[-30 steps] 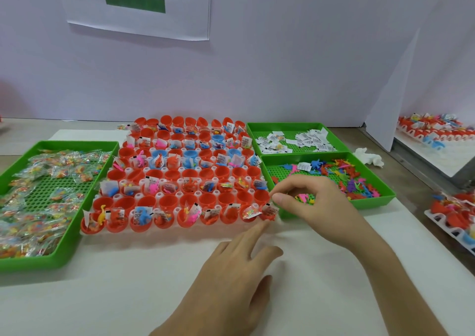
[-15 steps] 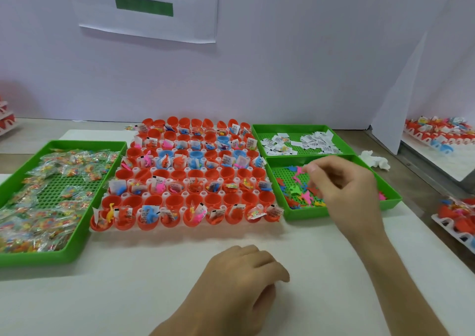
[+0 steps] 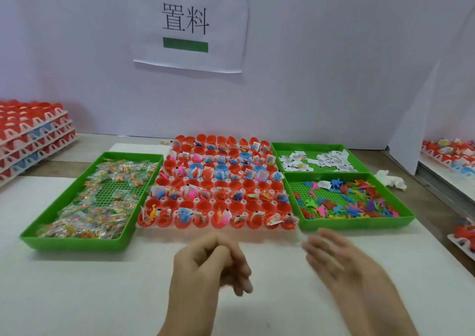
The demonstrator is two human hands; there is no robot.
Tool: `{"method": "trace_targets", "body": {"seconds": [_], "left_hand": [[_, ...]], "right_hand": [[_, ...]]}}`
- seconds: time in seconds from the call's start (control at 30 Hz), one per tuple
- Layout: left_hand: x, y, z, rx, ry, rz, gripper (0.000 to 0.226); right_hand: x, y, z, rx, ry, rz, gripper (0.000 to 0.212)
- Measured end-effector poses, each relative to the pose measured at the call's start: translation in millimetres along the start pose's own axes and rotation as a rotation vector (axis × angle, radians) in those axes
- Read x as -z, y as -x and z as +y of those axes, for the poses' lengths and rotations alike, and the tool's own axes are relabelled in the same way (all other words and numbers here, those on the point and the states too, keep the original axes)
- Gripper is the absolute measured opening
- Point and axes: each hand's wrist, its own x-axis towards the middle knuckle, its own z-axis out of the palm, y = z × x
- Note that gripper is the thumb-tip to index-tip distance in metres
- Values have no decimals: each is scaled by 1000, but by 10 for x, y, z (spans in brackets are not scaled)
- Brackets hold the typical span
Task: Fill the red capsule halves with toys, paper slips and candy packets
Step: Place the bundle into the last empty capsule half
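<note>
A rack of red capsule halves (image 3: 218, 181) stands mid-table; the front row and several other rows hold toys, slips and packets, and some rows look bare. Candy packets fill the green tray (image 3: 74, 238) on the left. Paper slips lie in the back right green tray (image 3: 277, 147), plastic toys in the front right green tray (image 3: 354, 221). My left hand (image 3: 208, 266) hovers over the white table in front of the rack with fingers loosely curled, holding nothing I can see. My right hand (image 3: 349, 271), blurred, is spread flat in front of the toy tray, holding nothing.
Stacked racks of red and blue capsules (image 3: 33, 135) stand at the far left. More filled racks (image 3: 455, 153) sit at the right behind a white divider. A crumpled white tissue (image 3: 390, 180) lies beside the toy tray. A paper sign (image 3: 190, 22) hangs on the back wall.
My right hand has pulled back from the toy tray to the table in front of it and opened flat. My left hand curled its fingers. The view tilted upward.
</note>
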Motion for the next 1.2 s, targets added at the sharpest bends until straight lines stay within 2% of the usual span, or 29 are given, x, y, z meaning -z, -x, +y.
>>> {"method": "trace_targets", "body": {"seconds": [0.07, 0.1, 0.17, 0.23, 0.33, 0.43, 0.5, 0.6, 0.67, 0.8, 0.97, 1.07, 1.2], "left_hand": [[100, 67, -123, 418, 220, 67, 39], [129, 62, -155, 540, 288, 82, 36], [150, 35, -171, 619, 403, 53, 27], [152, -6, -178, 604, 491, 40, 23], [120, -103, -190, 591, 580, 15, 20], [81, -165, -164, 584, 639, -56, 11], [56, -182, -158, 575, 665, -20, 13], [27, -185, -194, 550, 689, 76, 21], [32, -187, -224, 530, 716, 118, 28], [52, -203, -216, 492, 766, 171, 17], [96, -238, -221, 452, 804, 170, 11], [103, -261, -218, 448, 808, 157, 20], [125, -272, -254, 422, 802, 200, 37]], "right_hand": [[-34, 59, 146, -293, -187, -21, 43], [-77, 78, 196, -384, -234, -40, 46], [-182, 88, 283, -435, -257, -75, 48], [-288, 69, 343, -400, -234, -99, 43], [-394, 22, 414, -375, -217, -116, 18], [-461, -23, 457, -396, -254, -143, 9], [-502, -33, 477, -402, -296, -137, 11], [-537, -26, 503, -398, -355, -128, 31], [-553, -14, 538, -407, -379, -122, 37], [-607, -17, 589, -440, -435, -107, 22], [-664, -50, 637, -442, -495, -88, 25], [-695, -55, 673, -449, -491, -113, 32], [-725, -68, 704, -456, -455, -128, 27]]}}
